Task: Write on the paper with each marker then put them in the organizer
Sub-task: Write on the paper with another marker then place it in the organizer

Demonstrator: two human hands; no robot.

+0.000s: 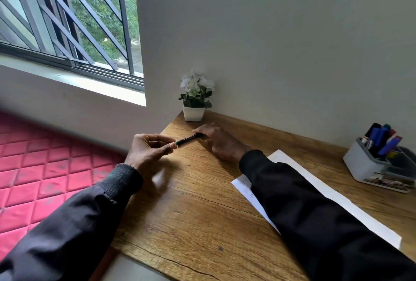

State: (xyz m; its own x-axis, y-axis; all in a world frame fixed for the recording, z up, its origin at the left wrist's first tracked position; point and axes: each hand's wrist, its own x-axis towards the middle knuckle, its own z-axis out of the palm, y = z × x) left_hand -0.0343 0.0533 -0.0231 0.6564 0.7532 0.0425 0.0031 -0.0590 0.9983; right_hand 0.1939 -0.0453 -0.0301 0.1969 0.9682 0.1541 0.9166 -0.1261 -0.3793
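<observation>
A slim black marker [187,139] with a green end was held level just over the far left corner of the desk [191,217], near the plant pot [193,114]. Its green end was pinched between the thumb and curled fingers of the left hand [148,152]. Its other end was gripped under the fingertips of the right hand [219,142]. Whether a cap was being pulled could not be told. Both arms were covered by dark sleeves with ribbed cuffs.

The desk was finished in a warm wood grain with dark knots and a fine crack near the front edge. A white sheet of paper [337,202] was laid flat on it and partly covered by the right forearm. Faint marks were seen at its near left corner, too small to be read. At the right edge stood a boxy grey organizer [364,167], in which blue and dark markers [380,138] were stood upright.

The square white pot with white flowers was set against a plain grey wall. A barred window [67,21] with foliage outside was seen to the left, and a red quilted mattress [45,168] below it.
</observation>
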